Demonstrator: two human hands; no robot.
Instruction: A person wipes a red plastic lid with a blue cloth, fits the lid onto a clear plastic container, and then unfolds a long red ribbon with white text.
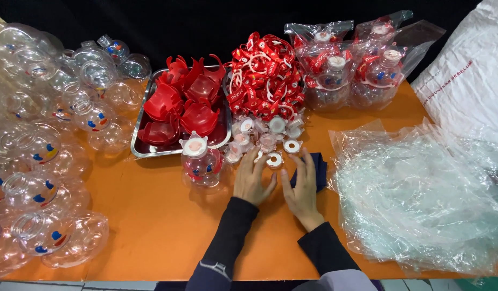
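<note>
White lid (274,159) lies between left hand (252,180) and right hand (301,188).

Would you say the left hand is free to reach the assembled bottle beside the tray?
Probably yes. The left hand lies flat on the table, and the bottle stands just to its left with bare tabletop between them; nothing blocks the way.

Tray (144,141) behind the assembled bottle (201,161), empty bottles (39,151) left, plastic bags (421,194) right, lids (267,137) between

Clear bagged bottles (362,64), white sack (469,81)
</note>
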